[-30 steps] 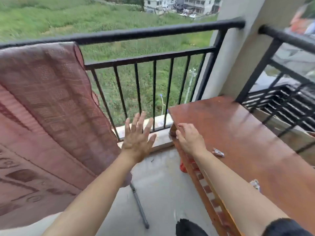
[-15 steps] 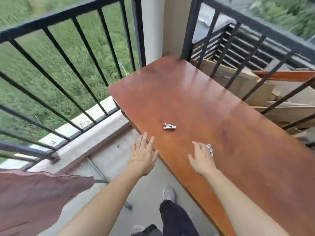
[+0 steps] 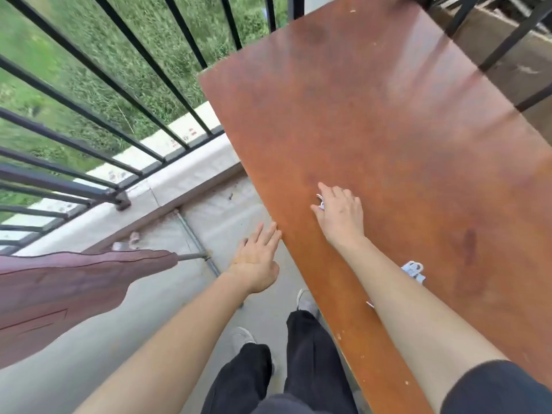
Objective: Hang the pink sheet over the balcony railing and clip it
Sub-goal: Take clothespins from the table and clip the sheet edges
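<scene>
The pink sheet (image 3: 59,291) hangs at the lower left, only its edge in view, off the black balcony railing (image 3: 89,186). My right hand (image 3: 340,213) rests on the brown table (image 3: 403,130), thumb and forefinger pinching a small white clip (image 3: 320,201) that still lies on the tabletop. A second white clip (image 3: 413,271) lies on the table just right of my right forearm. My left hand (image 3: 257,261) hovers flat and open beside the table's left edge, holding nothing.
A concrete curb (image 3: 185,180) runs under the railing, with a thin metal rod (image 3: 197,243) on the floor beside it. My legs and shoes (image 3: 304,303) stand close against the table's edge. More black railing (image 3: 513,34) borders the table's far right.
The view has tilted down and closer to the table. My right hand moved forward from the nearer clip to the farther one and closed on it. My left hand drifted toward the table edge.
</scene>
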Available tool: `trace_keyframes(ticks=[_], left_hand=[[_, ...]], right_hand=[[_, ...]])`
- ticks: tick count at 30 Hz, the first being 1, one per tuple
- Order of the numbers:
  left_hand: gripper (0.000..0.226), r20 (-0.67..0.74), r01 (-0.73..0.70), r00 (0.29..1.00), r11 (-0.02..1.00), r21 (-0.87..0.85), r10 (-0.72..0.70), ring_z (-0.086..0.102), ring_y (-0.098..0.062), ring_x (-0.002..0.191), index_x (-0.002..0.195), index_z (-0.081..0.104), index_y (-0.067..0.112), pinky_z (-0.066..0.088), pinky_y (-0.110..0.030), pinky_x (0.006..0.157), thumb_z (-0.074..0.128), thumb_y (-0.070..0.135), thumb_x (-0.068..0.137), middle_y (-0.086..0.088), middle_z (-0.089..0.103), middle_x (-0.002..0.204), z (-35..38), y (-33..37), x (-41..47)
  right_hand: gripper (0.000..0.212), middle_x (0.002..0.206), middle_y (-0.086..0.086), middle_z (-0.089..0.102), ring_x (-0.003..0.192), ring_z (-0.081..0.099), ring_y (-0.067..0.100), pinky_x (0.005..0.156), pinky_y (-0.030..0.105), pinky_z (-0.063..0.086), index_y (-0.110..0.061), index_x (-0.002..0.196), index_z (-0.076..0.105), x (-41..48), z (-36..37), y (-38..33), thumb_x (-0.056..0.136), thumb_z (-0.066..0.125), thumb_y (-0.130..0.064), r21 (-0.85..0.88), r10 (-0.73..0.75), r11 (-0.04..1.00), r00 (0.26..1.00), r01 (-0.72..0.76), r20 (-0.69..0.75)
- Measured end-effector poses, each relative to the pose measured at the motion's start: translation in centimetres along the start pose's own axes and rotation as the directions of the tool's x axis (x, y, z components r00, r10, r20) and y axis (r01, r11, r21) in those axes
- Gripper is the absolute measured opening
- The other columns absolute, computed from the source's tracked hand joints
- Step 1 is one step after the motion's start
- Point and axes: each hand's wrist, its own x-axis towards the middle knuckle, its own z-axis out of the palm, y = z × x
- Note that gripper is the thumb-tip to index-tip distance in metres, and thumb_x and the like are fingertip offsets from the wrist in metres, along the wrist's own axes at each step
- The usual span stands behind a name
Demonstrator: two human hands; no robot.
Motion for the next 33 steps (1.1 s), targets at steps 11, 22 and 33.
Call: trace_keyframes(ticks=[11,22,33], left_hand=[[0.054,-0.352,0.127,0.91,0.954,-0.272,-0.221,0.037,-0.03,0.133,0.145,0.033,0.021,0.037,-0.041,0.104,0.048,0.026,0.093,-0.004,0.023,0.158,-6.2,-8.8,-8.0],[0.066,-0.517,0.414,0.805,0.9,0.138,-0.292,0.015,-0.028,0.147,0.146,0.033,0.022,0.013,-0.047,0.118,0.055,0.045,0.089,-0.009,0.021,0.158,-13.9,-22.0,-26.5],[0.06,-0.252,0.611,0.737,0.46,0.644,-0.627,0.051,-0.028,0.124,0.134,0.049,0.021,0.021,-0.062,0.11,0.067,0.047,0.083,-0.003,0.056,0.132,-25.2,-24.2,-36.4]], right_hand=[[0.039,0.118,0.017,0.06,0.111,0.053,0.037,0.09,0.041,0.044,-0.009,0.129,0.059,0.4,-5.1,-10.0,0.098,0.057,-0.034,0.138,0.014,0.99,0.999,-0.008,-0.035],[0.037,0.127,0.017,0.054,0.12,0.05,0.033,0.098,0.037,0.037,-0.004,0.131,0.054,-2.9,-8.0,-34.5,0.1,0.053,-0.024,0.452,-0.386,0.809,0.92,0.375,-0.071],[0.039,0.081,-0.011,0.067,0.082,0.065,0.013,0.082,0.026,0.053,-0.015,0.114,0.07,-8.7,-10.6,-42.5,0.077,0.075,-0.023,0.715,-0.474,0.646,0.875,0.265,0.104]])
